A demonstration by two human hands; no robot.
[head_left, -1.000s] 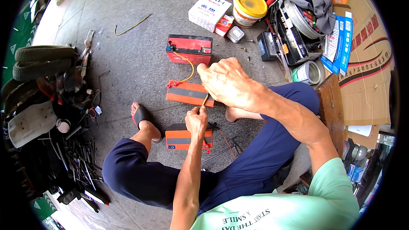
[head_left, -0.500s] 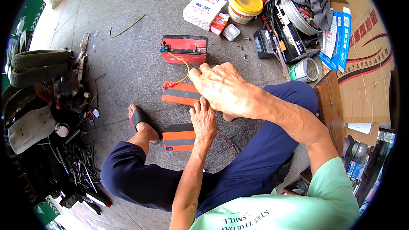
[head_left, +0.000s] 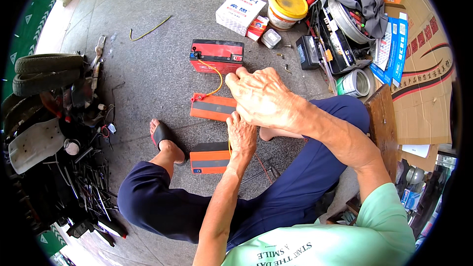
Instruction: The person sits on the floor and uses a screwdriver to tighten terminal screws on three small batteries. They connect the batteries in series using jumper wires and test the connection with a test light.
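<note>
Three batteries lie in a row on the floor: a red and black battery (head_left: pixel 217 62) farthest, an orange battery with a grey stripe (head_left: pixel 212 107) in the middle, and another orange battery (head_left: pixel 209 162) nearest. A yellow wire (head_left: pixel 220 81) joins the far battery to the middle one's left end. Over the middle battery's right end, my right hand (head_left: pixel 266 96) has its fingers curled around something hidden. Just below it, my left hand (head_left: pixel 242 136) is closed, fingertips at that same end. A short bit of yellow wire (head_left: pixel 229 147) shows beside my left hand; its ends are hidden.
A loose yellow wire (head_left: pixel 150 28) lies farther off. Tyres (head_left: pixel 47 74) and metal tools (head_left: pixel 91 182) crowd the left. At the right are a yellow-lidded bucket (head_left: pixel 287 4), a white box (head_left: pixel 240 12), an open can (head_left: pixel 354 83) and a wooden stool (head_left: pixel 383 128).
The view has shifted slightly, so the scene sits a little farther right. Yellow wire now shows beside my left hand. My right hand has turned slightly, staying over the middle battery's end.
</note>
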